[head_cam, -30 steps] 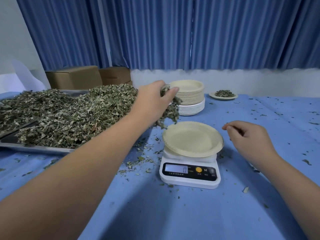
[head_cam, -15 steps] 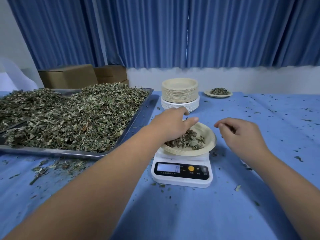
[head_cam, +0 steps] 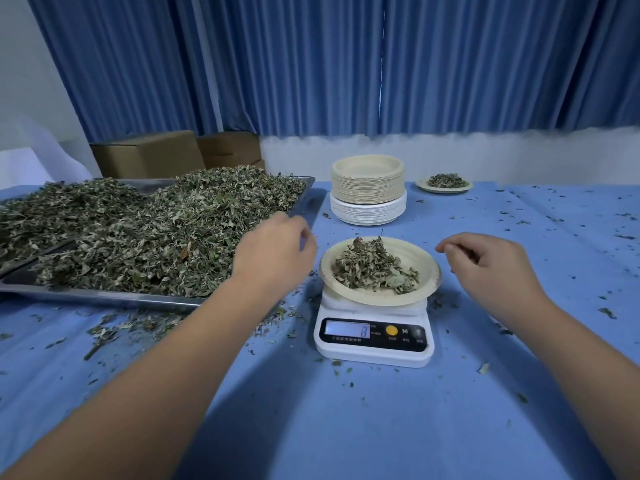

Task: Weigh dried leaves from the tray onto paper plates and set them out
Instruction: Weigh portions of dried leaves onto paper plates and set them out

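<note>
A beige paper plate point(head_cam: 424, 263) sits on the white kitchen scale point(head_cam: 374, 336) with a small heap of dried leaves point(head_cam: 374, 266) in it. A metal tray point(head_cam: 104, 296) piled with dried leaves point(head_cam: 145, 223) lies to the left. My left hand point(head_cam: 273, 251) hovers between the tray's right corner and the plate, fingers loosely curled, holding nothing. On the other side of the plate my right hand point(head_cam: 491, 268) hangs just off the rim, fingers loosely bent and empty.
A stack of paper plates point(head_cam: 367, 194) stands behind the scale. One filled plate point(head_cam: 444, 183) sits at the back right. Cardboard boxes point(head_cam: 149, 157) stand behind the tray. Leaf crumbs litter the blue cloth point(head_cam: 346, 427). Blue curtains hang behind.
My left hand carried a handful of leaves from the tray, dropped it onto the plate on the scale, and has now drawn back left, empty. The right hand has barely moved.
</note>
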The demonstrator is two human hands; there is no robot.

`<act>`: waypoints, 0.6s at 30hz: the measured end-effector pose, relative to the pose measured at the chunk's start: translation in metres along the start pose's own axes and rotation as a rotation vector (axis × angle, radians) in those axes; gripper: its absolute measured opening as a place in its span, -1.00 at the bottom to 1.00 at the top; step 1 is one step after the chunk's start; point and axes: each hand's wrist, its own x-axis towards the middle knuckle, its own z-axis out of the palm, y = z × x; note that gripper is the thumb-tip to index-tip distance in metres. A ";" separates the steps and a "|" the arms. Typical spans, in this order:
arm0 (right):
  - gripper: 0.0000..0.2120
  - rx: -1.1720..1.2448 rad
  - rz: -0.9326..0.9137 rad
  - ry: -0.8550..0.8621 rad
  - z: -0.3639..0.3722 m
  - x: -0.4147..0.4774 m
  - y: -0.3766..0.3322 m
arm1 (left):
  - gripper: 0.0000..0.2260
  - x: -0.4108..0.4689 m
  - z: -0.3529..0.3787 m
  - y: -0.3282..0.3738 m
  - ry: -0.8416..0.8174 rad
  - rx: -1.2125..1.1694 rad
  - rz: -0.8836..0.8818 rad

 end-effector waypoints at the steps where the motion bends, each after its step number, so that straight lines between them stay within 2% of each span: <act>1: -0.79 -0.002 -0.002 -0.003 0.000 0.000 0.000 | -0.74 -0.004 -0.001 -0.009 0.021 0.114 -0.024; 3: -0.79 -0.004 -0.004 -0.009 0.001 -0.001 0.000 | -0.62 -0.009 -0.003 -0.026 -0.050 0.304 -0.134; 6: -0.78 0.001 0.004 -0.019 0.002 -0.001 -0.001 | -0.42 -0.015 -0.004 -0.041 -0.248 0.461 -0.305; 9: -0.77 -0.010 0.001 -0.024 0.002 -0.001 -0.001 | -0.31 -0.019 -0.002 -0.052 -0.411 0.395 -0.390; 12: -0.78 -0.009 0.011 -0.023 0.002 -0.001 -0.001 | -0.28 -0.021 -0.001 -0.057 -0.529 0.243 -0.374; 15: -0.78 0.002 0.023 -0.014 0.002 -0.001 0.000 | -0.35 -0.021 -0.002 -0.059 -0.523 0.187 -0.315; 18: -0.78 -0.009 0.020 -0.021 0.003 -0.001 0.001 | -0.40 -0.022 -0.005 -0.058 -0.372 0.244 -0.291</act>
